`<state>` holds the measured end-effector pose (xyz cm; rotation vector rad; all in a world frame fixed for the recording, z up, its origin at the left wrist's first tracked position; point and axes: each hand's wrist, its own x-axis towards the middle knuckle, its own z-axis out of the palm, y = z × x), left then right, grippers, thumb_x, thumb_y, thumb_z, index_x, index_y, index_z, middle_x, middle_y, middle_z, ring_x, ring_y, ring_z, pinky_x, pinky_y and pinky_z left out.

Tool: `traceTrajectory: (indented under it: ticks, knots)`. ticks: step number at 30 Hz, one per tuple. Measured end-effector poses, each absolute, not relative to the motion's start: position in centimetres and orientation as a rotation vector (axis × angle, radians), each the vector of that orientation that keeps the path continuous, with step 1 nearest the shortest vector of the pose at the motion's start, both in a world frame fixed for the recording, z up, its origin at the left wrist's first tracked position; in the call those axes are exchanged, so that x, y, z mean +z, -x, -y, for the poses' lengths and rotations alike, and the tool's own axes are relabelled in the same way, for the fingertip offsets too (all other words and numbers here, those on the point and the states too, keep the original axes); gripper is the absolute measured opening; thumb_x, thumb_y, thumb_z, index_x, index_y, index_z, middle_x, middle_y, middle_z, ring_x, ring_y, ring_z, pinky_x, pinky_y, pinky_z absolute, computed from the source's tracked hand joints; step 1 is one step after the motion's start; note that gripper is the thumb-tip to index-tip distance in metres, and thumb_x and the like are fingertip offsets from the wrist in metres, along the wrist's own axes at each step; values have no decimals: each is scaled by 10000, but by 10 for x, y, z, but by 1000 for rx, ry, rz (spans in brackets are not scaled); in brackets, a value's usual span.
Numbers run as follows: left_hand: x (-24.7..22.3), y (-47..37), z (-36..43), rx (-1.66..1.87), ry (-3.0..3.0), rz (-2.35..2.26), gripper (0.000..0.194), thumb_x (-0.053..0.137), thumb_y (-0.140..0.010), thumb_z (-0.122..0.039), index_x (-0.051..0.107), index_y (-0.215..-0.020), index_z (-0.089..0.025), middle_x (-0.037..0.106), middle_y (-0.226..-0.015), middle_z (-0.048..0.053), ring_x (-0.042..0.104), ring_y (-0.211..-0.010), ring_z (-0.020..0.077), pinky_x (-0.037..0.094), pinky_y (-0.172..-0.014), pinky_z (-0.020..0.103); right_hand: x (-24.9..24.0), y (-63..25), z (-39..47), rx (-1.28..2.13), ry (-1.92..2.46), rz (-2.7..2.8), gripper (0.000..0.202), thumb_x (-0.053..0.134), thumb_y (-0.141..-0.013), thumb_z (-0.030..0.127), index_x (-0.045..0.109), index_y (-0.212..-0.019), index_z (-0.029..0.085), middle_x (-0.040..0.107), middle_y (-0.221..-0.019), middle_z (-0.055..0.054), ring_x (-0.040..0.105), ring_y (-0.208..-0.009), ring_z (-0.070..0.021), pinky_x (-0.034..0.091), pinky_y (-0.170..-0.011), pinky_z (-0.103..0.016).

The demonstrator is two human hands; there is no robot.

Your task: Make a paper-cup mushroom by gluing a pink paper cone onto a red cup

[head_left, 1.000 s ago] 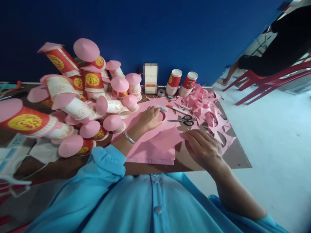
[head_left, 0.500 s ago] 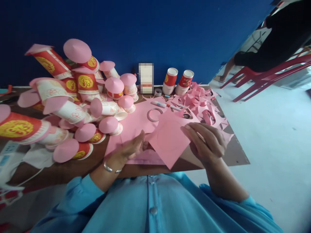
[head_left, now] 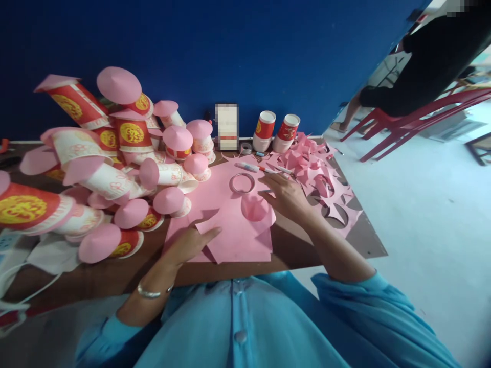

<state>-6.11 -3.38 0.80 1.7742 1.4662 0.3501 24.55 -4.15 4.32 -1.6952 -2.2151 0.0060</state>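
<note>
My left hand (head_left: 194, 244) pinches the left edge of a square of pink paper (head_left: 233, 230), thumb on top and fingers underneath. The far right part of that square curls upward. Beneath it lies a larger pink sheet (head_left: 209, 197). My right hand (head_left: 287, 197) is closed over what look like scissors (head_left: 265, 192); a thin grey blade shows below the fingertips and the handles are hidden. A roll of tape (head_left: 242, 183) sits just left of the right fingertips. Beyond that hand lie a marker (head_left: 246, 166) and another pen.
Several paper cups with pink cone tops (head_left: 132, 135) pile up on the left. Two cup stacks (head_left: 264, 130) stand by the blue wall (head_left: 238, 51). Pink offcuts (head_left: 326, 176) cover the table's right side. A person sits on a red chair (head_left: 406, 120) at the right.
The pink square was held up between both hands; now it is lowered onto the larger sheet. My right hand has released it and moved away from me toward the tools.
</note>
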Motion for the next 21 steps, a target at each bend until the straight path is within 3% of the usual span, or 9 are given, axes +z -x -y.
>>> traceTrajectory:
  ticks: [2,5,9,13,16,21]
  knots:
    - [9,61,35,281,-1763,-1466,527,685,-823,-618,769,-1171,-231,836,-1024,82,773,-1068,347,625,-848,397,34,-241,21,-29,1683,2396,383,666,-966,195,665,-1349,186,646,-1442,-135,581,-1307,-298,528,-1028,-420]
    - [9,62,34,232,-1770,-1495,500,633,-855,-592,768,-1164,-222,827,-1092,101,753,-1138,350,601,-911,403,18,-233,1,-88,1620,2604,251,579,-1003,143,753,-1179,188,635,-1460,-113,536,-1335,-274,454,-1111,-436]
    - [4,69,30,206,-1788,-1555,503,609,-857,-570,760,-1187,-222,814,-1157,96,729,-1200,344,577,-968,396,6,-238,-4,-123,1706,2578,285,500,-1049,163,782,-1084,177,693,-1335,-136,558,-1276,-286,461,-1048,-432]
    - [-3,72,28,255,-1823,-1602,486,650,-822,-598,783,-1123,-240,834,-1059,74,743,-1164,360,600,-901,380,7,-259,3,-185,1856,2454,295,496,-1055,184,743,-1215,192,660,-1390,-132,543,-1298,-287,458,-1007,-401]
    - [-5,71,29,307,-1816,-1604,480,652,-826,-606,787,-1102,-237,827,-1101,83,736,-1177,358,599,-929,385,11,-276,16,-198,1943,2340,341,462,-1058,177,682,-1319,172,661,-1381,-129,582,-1232,-263,464,-958,-360]
    - [-4,70,28,410,-1786,-1466,531,597,-873,-647,782,-1073,-191,822,-1107,98,721,-1191,343,574,-1033,416,15,-296,42,-190,2062,2400,300,467,-1024,132,748,-1126,148,732,-1104,-135,630,-1077,-260,453,-829,-332]
